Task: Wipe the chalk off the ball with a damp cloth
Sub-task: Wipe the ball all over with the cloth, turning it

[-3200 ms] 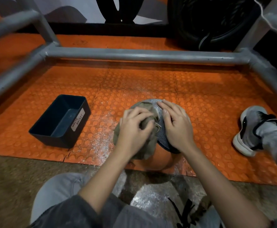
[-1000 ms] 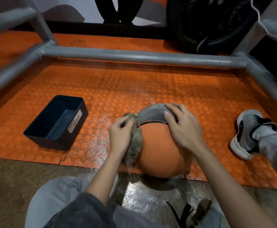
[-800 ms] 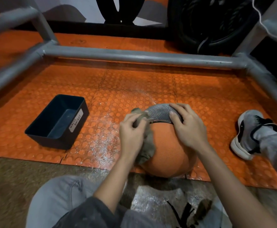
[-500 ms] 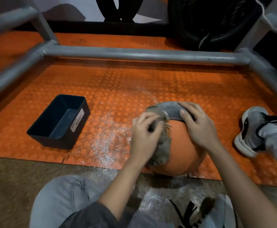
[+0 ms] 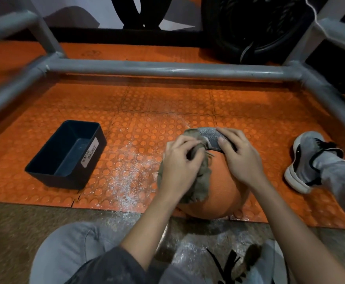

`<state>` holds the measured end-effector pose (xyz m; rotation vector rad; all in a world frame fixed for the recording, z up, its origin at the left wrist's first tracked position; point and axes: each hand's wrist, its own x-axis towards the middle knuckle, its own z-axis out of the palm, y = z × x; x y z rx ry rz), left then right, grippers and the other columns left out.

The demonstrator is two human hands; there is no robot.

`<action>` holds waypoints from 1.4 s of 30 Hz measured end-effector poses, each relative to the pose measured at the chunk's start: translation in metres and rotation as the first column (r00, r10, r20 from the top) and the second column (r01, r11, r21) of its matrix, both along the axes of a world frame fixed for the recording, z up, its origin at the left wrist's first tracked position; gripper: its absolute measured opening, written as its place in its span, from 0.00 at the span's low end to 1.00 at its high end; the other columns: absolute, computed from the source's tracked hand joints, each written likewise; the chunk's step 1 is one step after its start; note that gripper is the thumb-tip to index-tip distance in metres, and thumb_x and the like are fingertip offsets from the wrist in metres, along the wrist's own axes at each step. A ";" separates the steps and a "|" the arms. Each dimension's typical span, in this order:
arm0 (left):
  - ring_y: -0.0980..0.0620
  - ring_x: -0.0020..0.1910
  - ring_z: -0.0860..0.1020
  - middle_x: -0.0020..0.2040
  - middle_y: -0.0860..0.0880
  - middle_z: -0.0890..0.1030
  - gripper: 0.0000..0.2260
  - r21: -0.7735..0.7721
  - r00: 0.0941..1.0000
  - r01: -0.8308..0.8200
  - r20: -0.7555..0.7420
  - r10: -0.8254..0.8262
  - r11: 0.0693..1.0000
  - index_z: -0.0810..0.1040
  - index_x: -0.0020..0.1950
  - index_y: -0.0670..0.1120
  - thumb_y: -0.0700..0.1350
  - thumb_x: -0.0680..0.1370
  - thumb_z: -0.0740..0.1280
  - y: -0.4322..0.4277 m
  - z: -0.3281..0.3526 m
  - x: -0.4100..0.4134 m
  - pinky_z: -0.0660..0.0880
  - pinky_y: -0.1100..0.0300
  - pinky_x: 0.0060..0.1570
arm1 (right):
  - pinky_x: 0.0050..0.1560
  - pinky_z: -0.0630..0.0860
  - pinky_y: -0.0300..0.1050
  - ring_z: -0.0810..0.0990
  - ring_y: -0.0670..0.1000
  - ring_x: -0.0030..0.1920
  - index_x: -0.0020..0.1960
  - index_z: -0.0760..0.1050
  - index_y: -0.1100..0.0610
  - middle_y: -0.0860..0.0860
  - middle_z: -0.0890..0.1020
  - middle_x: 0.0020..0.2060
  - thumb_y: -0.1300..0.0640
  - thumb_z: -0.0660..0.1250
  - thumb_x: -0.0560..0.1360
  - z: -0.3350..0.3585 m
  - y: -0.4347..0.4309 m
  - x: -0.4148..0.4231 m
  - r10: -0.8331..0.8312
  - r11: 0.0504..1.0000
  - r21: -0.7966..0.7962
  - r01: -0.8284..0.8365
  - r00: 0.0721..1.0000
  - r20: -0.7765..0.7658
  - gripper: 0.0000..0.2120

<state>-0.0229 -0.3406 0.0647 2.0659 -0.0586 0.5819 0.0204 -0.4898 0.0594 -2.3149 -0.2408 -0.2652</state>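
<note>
The ball (image 5: 218, 193) sits at the near edge of the orange floor mat (image 5: 167, 103), just in front of the person's knees. It looks heavy and firm with a grainy skin, unlikely to squash, yet liable to roll under a sideways rub. The right hand (image 5: 241, 160) lies over its grey top patch, fingers straight and pressing down, a sound place to steady it. The left hand (image 5: 179, 167) has its fingers bunched round the cloth (image 5: 200, 181), which is soft and limp and best held wadded against the ball's left side
</note>
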 end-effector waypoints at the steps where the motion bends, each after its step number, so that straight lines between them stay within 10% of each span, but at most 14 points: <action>1: 0.59 0.50 0.74 0.44 0.61 0.75 0.08 -0.078 1.000 -0.010 -0.003 0.009 0.997 0.83 0.49 0.47 0.44 0.73 0.67 0.009 -0.006 0.003 0.63 0.74 0.54 | 0.58 0.67 0.42 0.72 0.48 0.63 0.66 0.74 0.47 0.44 0.74 0.64 0.49 0.59 0.80 0.000 -0.001 0.000 0.004 1.000 0.012 -0.004 1.000 -0.002 0.15; 5: 0.57 0.47 0.77 0.45 0.49 0.80 0.06 -0.475 0.965 -0.207 -0.245 0.097 0.855 0.81 0.48 0.46 0.37 0.75 0.68 0.038 -0.025 0.011 0.72 0.58 0.57 | 0.55 0.65 0.40 0.72 0.46 0.63 0.65 0.74 0.46 0.42 0.74 0.63 0.50 0.60 0.80 0.000 -0.002 -0.001 -0.004 0.999 0.039 0.004 1.000 -0.004 0.15; 14: 0.53 0.50 0.70 0.46 0.60 0.75 0.08 0.057 0.999 -0.036 -0.008 0.036 0.998 0.83 0.50 0.45 0.44 0.75 0.67 -0.006 0.004 -0.002 0.63 0.64 0.52 | 0.56 0.67 0.43 0.73 0.49 0.63 0.65 0.74 0.46 0.43 0.74 0.63 0.48 0.60 0.80 0.000 0.001 -0.002 -0.002 1.000 0.002 0.002 1.000 0.014 0.15; 21: 0.54 0.49 0.76 0.45 0.49 0.80 0.04 -0.479 0.952 -0.254 -0.277 0.130 0.840 0.82 0.46 0.45 0.38 0.75 0.68 0.039 -0.024 0.011 0.70 0.67 0.50 | 0.62 0.67 0.46 0.73 0.50 0.63 0.65 0.75 0.47 0.45 0.75 0.63 0.44 0.57 0.76 0.003 0.007 -0.006 0.005 1.000 -0.019 -0.004 1.000 0.021 0.20; 30: 0.53 0.51 0.70 0.47 0.60 0.75 0.13 0.049 0.999 -0.054 0.000 0.054 0.997 0.83 0.50 0.46 0.50 0.74 0.63 -0.007 -0.001 -0.015 0.66 0.60 0.53 | 0.61 0.69 0.48 0.73 0.49 0.63 0.65 0.75 0.46 0.44 0.74 0.64 0.41 0.54 0.74 0.003 0.010 -0.005 -0.001 1.000 -0.029 0.002 1.000 0.023 0.23; 37: 0.54 0.48 0.76 0.45 0.49 0.80 0.06 -0.437 0.962 -0.247 -0.218 0.164 0.865 0.81 0.46 0.48 0.38 0.76 0.67 0.039 -0.026 0.006 0.70 0.62 0.53 | 0.64 0.68 0.50 0.72 0.49 0.64 0.65 0.75 0.47 0.46 0.75 0.63 0.42 0.55 0.74 0.002 0.017 -0.006 -0.001 0.999 -0.041 0.003 0.998 0.055 0.23; 42: 0.53 0.49 0.76 0.45 0.54 0.78 0.05 -0.298 0.983 -0.178 -0.095 0.156 0.938 0.82 0.46 0.46 0.38 0.75 0.67 0.018 -0.009 -0.004 0.68 0.70 0.52 | 0.63 0.69 0.50 0.73 0.51 0.63 0.64 0.75 0.49 0.47 0.76 0.62 0.44 0.55 0.74 0.002 0.019 -0.006 0.007 0.998 -0.061 -0.002 0.997 0.077 0.23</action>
